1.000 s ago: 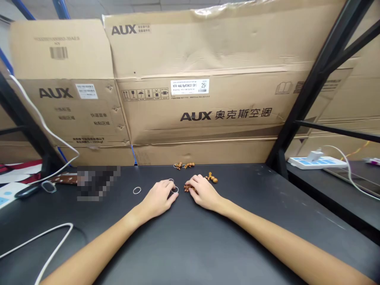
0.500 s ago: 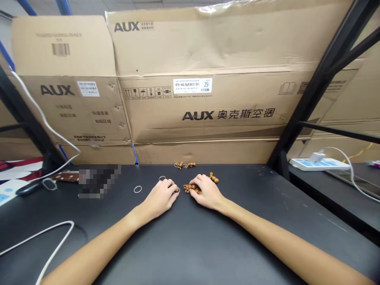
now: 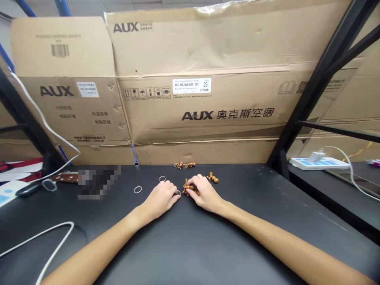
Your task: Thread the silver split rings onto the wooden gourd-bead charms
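Observation:
My left hand (image 3: 162, 199) is closed, thumb and fingertips pinching a small metal key ring (image 3: 178, 193) just above the black table. Opposite it, my right hand (image 3: 205, 192) has its thumb and fingers closed on a brown gourd-shaped pendant (image 3: 189, 187); the fingers hide part of it, and another brown piece shows under them. A small gap separates the ring from the pendant. Two loose key rings, one nearer (image 3: 137, 189) and one farther (image 3: 162, 179), lie left of my left hand. Beyond my right hand rests another gourd pendant (image 3: 214, 178).
Gourd pendants with rings (image 3: 190, 164) lie at the table's back edge, against a large cardboard box (image 3: 202, 130). A white cable (image 3: 59, 225) crosses the left side. A power strip (image 3: 319, 163) sits at the right, past the black metal frame (image 3: 308, 83).
My right thumb and fingers have shifted around the pendant, which has turned a little. The ring in my left hand now shows more clearly at the fingertips.

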Motion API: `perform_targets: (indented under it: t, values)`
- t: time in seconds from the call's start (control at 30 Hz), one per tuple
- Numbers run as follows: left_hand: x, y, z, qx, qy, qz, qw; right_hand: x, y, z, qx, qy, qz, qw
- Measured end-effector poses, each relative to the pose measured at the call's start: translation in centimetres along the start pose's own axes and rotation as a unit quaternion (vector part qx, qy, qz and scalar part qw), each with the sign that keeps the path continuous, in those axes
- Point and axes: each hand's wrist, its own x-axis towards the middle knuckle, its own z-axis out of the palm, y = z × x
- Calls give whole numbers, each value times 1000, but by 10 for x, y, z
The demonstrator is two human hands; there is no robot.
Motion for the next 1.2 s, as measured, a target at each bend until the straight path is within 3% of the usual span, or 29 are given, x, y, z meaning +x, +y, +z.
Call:
perform_targets:
  t: [0.2,0.33,0.5,0.63,0.97,1.2]
  values:
    - [1,2,1,47,-6,20,999,-2,-5,2,100,22,-6,995]
    - [2,-2,3,-83,21,-46,995,-3,-7,4,139,3,16,990]
    - [5,-4,2,-323,27,-160,932,-3,-7,5,154,-4,37,987]
    - [8,-4,2,-434,-11,-177,884,-4,-4,7,147,5,26,989]
    - [9,-6,4,-528,-43,-184,828,-4,-6,3,142,35,-7,989]
    - [9,-4,4,-582,-22,-201,788,-3,-8,4,161,43,24,986]
